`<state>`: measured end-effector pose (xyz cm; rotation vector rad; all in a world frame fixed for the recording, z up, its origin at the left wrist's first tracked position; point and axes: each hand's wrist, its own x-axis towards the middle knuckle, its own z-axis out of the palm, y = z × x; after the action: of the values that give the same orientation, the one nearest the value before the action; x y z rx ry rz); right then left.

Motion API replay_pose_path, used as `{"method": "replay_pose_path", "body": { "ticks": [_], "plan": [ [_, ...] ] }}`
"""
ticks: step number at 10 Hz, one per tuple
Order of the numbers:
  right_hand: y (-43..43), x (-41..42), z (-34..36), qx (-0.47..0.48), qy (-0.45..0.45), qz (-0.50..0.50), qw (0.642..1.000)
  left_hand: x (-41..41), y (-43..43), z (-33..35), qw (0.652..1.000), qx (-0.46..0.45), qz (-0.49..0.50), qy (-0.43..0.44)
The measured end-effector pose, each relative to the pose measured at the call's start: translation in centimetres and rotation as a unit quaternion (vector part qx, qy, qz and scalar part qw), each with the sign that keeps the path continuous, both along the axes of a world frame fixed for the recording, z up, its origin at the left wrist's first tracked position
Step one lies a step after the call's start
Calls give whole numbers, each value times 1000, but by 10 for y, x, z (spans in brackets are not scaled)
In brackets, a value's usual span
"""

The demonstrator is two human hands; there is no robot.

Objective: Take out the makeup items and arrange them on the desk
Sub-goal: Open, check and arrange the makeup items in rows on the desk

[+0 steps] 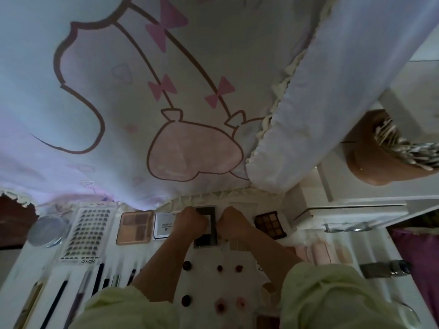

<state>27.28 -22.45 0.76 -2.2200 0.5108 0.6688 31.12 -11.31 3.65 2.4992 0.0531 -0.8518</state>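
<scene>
As the back row lines up neatly, left hand (192,222) and right hand (232,222) — fingers curled — grip the dark palette (206,241), likely squaring it between white box (164,226) and brown palette (268,223).

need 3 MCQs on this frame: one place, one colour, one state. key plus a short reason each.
1. What lies directly left of the peach palette?
A) lash sheet
B) phone
C) mug

2. Colour of the sleeves?
A) red
B) pale yellow-green
C) black

3. The hands are:
A) both flat and open
B) both out of view
C) both holding the dark compact

Key:
1 A: the lash sheet borders the palette's left edge.
2 B: both sleeves show that tint.
3 C: left hand and right hand curl onto the compact.
</scene>
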Motion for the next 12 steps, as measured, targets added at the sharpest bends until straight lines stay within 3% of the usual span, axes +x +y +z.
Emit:
{"method": "replay_pose_path", "body": {
  "ticks": [3,5,8,10,11,12],
  "plan": [
    [-4,-2,1,93,39,-74,992,10,-11,-12,998,-12,53,42],
    [-3,-3,5,117,50,-78,989,16,-14,-25,995,60,54,57],
    [-7,-7,10,109,49,-60,991,19,-7,-37,998,36,20,45],
    [-3,-12,12,-51,-43,151,986,25,8,-29,986,76,-134,-60],
    [0,-9,18,-137,-45,238,960,32,12,-28,956,112,-252,-99],
    [3,-5,21,-209,-40,315,925,33,12,-31,943,105,-294,-117]
  ]
}}
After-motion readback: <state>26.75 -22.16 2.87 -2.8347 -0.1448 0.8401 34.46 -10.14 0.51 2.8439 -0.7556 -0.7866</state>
